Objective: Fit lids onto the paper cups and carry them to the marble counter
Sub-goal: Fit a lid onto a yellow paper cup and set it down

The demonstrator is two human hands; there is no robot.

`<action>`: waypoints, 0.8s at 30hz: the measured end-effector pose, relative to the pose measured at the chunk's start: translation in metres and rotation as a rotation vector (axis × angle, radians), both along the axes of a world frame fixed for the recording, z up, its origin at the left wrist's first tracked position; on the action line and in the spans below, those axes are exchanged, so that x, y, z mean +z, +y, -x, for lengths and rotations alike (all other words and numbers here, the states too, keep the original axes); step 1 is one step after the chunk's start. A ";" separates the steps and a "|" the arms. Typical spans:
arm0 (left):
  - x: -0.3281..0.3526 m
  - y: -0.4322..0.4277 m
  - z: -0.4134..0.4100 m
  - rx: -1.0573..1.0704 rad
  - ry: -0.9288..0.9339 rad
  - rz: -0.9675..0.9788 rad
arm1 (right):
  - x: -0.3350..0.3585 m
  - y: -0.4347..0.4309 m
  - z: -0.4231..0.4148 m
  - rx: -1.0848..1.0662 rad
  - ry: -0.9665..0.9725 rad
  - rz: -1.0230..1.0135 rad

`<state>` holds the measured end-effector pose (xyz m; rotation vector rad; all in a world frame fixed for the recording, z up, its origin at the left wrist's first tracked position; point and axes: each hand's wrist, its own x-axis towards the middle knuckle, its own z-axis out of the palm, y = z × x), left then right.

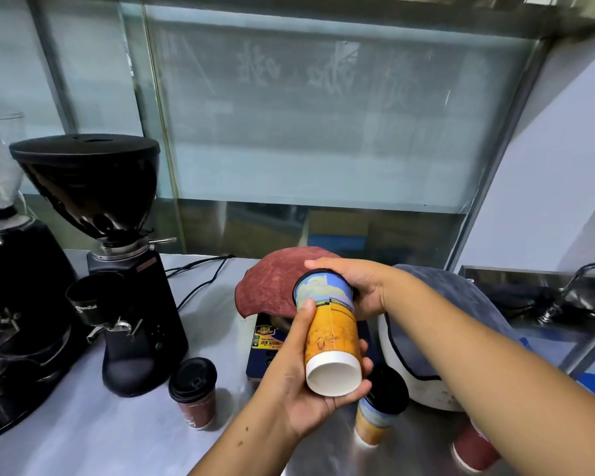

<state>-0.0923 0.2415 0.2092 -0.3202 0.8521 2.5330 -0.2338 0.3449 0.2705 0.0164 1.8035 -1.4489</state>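
Hands working one cup [334,331] in mid-air, right of grinder [128,286]. Left hand [296,389] wrapping fingers round base end, thumb lying along wall. Right hand [354,290] curling round black lid [299,280] at far end, seemingly pressing it on. Cup lying tilted, white base facing camera.

Judging: light, thin paper wall denting under squeeze, stiffest at rim and base, so gripping there.

Lidded maroon cup [193,393] standing just right of grinder. Second yellow cup [375,420], lidded, standing farther right.
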 end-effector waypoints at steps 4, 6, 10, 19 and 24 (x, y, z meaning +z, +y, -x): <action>-0.004 0.000 0.000 0.019 0.029 0.108 | 0.006 -0.008 0.002 0.067 0.067 -0.166; -0.005 0.000 0.000 0.042 0.065 0.170 | 0.008 -0.014 0.002 0.093 0.097 -0.216; -0.015 -0.008 0.003 0.154 0.184 0.399 | 0.003 -0.024 0.001 0.108 0.190 -0.236; -0.057 -0.024 0.012 0.469 0.357 0.872 | -0.064 -0.060 -0.023 -0.379 0.724 0.172; -0.075 -0.033 0.012 0.532 0.450 0.992 | -0.092 -0.066 -0.041 -0.699 0.575 0.346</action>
